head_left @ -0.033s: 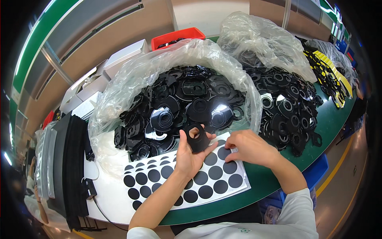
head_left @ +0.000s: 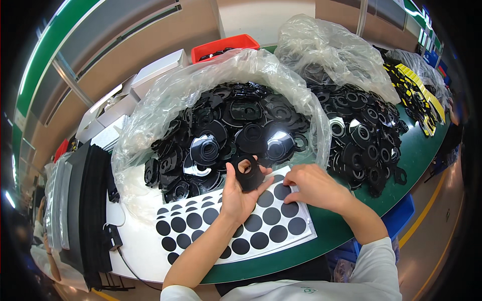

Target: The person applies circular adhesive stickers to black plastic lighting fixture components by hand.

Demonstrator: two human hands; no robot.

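My left hand (head_left: pixel 236 201) holds a flat black plastic piece (head_left: pixel 249 181) with a round hole, thumb on one side and fingers behind it. Below lies a white sheet (head_left: pixel 273 247) covered in rows of black round stickers, partly hidden by my left forearm. At its upper right corner, my right hand (head_left: pixel 316 184) has its thumb and forefinger bent round the edge of one black round sticker (head_left: pixel 281 191). That sticker looks still flat against the sheet. Just beyond my hands, a heap of glossy black pieces (head_left: pixel 206 148) fills an open clear plastic bag (head_left: pixel 145 125).
Another heap of black ring-shaped pieces (head_left: pixel 369 135) lies to the right under a clear bag (head_left: pixel 336 55). A red bin (head_left: pixel 224 44) and white boxes (head_left: pixel 159 70) stand behind. Tall black sheets (head_left: pixel 90 210) are stacked at left, near a black power adapter (head_left: pixel 113 238). A blue bin (head_left: pixel 400 216) sits below the table edge.
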